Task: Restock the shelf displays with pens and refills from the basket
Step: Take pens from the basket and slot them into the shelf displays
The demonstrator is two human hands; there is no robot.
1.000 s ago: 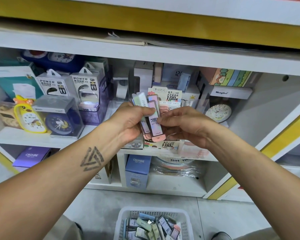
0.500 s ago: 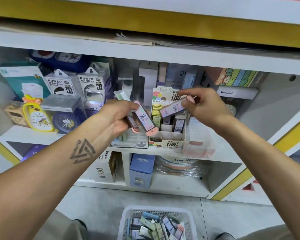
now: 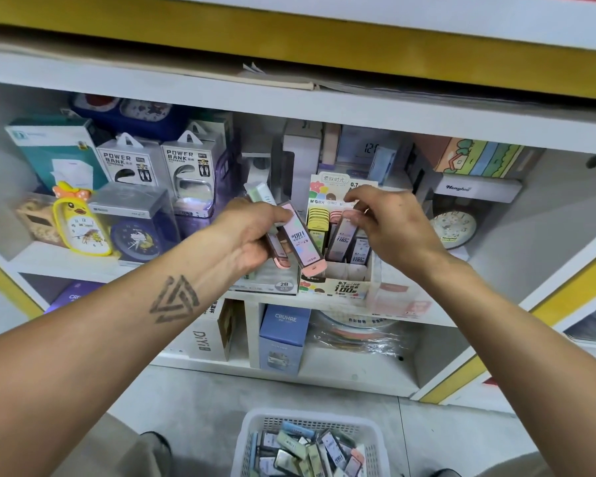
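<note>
right hand (image 3: 389, 228) pinching a refill (image 3: 343, 234) into the box (image 3: 338, 287), left hand (image 3: 255, 235) clutching a few more, light slick cases, best held by the edges

Single head-worn wide-angle view, looking forward and steeply down from above and in front of the white shelf unit (image 3: 324, 101). The camera stands close to the unit: the yellow-trimmed upper ledge (image 3: 289, 39) fills the top of the frame, and the shelf edges bow with lens distortion. Below the shelf unit, at the bottom centre, lies the white basket (image 3: 252, 438) on the grey floor, cut off by the frame edge. Both forearms enter from the lower corners and converge toward the middle compartment of the shelf unit. No second view is provided, so no overlap exists.
</note>
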